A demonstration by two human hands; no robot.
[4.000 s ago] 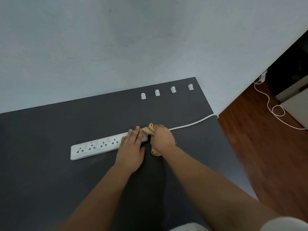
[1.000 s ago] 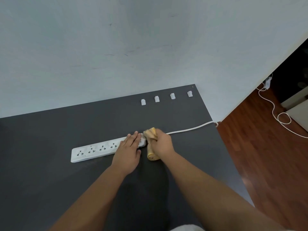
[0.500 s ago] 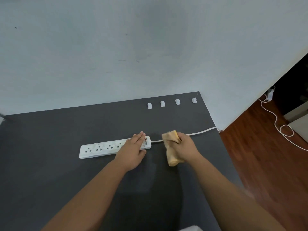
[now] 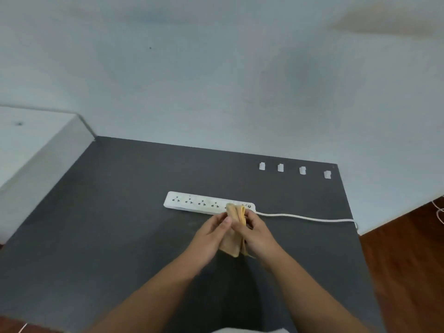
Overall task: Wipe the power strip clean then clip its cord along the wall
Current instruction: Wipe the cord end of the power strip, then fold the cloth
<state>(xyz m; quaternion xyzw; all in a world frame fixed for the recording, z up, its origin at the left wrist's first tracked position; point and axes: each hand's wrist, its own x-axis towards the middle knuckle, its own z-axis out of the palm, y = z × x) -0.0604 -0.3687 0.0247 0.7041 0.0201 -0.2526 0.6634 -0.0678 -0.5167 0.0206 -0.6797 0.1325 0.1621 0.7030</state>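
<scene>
A long white plastic power strip (image 4: 204, 203) lies flat on a dark grey matte table top (image 4: 96, 224), set towards the far side and well apart from the pale wall (image 4: 216, 80) behind it. Its upper face carries a row of socket openings, four of them plainly visible, and the surface around them looks faintly smudged or yellowed. At its right end a small round dark button or lamp shows next to the fabric that covers part of that end. A thin white round cord (image 4: 305, 217) leaves that right end and runs along the table to the right edge, where it drops out of sight. Four small white plastic cable clips (image 4: 302, 170) sit in a row near the far right corner of the table, close to the wall, all without cord in them. Both hands meet just in front of the strip's right end, holding a folded tan-yellow cloth (image 4: 236, 213) between them: the left hand (image 4: 211, 234) is curled with thumb and fingers pinching the cloth's left side, and the right hand (image 4: 257, 233) is closed round its right side, the cloth's lower end hanging below the palms.
</scene>
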